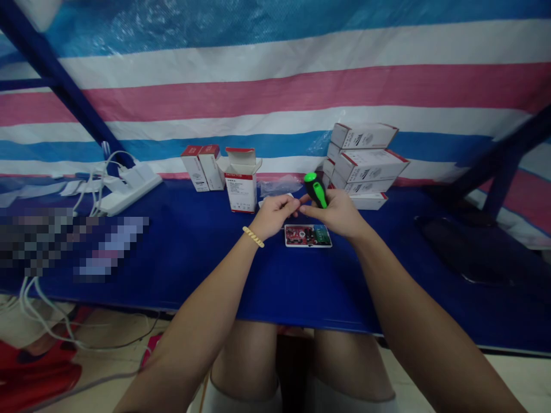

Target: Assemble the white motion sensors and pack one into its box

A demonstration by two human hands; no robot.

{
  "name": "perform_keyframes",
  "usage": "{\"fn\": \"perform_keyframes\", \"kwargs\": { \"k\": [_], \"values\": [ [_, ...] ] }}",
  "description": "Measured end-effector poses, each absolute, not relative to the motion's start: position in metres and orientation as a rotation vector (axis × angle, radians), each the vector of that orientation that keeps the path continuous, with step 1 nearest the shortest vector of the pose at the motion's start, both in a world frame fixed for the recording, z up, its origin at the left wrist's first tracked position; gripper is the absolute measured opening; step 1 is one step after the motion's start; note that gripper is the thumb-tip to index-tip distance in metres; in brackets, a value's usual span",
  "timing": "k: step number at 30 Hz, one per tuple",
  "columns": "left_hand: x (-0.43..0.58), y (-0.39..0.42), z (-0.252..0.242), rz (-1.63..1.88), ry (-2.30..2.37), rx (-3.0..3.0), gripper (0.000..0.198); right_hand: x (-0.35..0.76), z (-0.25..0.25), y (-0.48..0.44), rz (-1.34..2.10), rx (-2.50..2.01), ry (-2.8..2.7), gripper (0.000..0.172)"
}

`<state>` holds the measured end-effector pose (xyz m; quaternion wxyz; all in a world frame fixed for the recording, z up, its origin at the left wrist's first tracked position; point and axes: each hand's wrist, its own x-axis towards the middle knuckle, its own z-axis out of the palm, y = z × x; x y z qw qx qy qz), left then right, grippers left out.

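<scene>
My right hand (pixel 338 213) holds a screwdriver with a green and black handle (pixel 315 189), its butt end tilted up and to the left; the shaft is not visible. My left hand (pixel 275 214) is closed in a pinch, its fingertips meeting those of the right hand. Whatever lies between the fingertips is too small to make out. Just below both hands, a white-edged device (pixel 307 236) lies flat on the blue table, its red circuit board and a green panel exposed. Something white is partly hidden behind my left hand.
An open white and red box (pixel 241 186) stands behind my left hand, beside two closed boxes (pixel 203 168). Clear plastic film (pixel 279 184) lies near it. More boxes (pixel 370 166) are stacked at the right. A white power strip (pixel 131 192) with cables sits at the left.
</scene>
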<state>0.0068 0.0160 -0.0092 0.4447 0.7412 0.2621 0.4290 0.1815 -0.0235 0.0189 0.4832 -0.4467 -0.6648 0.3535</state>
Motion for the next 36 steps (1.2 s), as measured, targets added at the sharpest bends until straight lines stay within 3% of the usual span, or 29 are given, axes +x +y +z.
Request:
{"fn": "perform_keyframes", "kwargs": {
  "k": [18,26,36],
  "values": [
    [0.003,0.014,-0.004,0.850,0.696,1.780,0.044,0.188,0.026,-0.030,0.711,-1.239,-1.839,0.025],
    [0.006,0.017,-0.007,0.977,0.915,1.932,0.007,0.200,0.016,-0.009,0.427,-1.856,-1.753,0.019],
    [0.006,0.012,-0.003,0.883,0.993,2.092,0.009,0.199,-0.002,-0.004,0.376,-2.026,-1.865,0.019]
  ]
}}
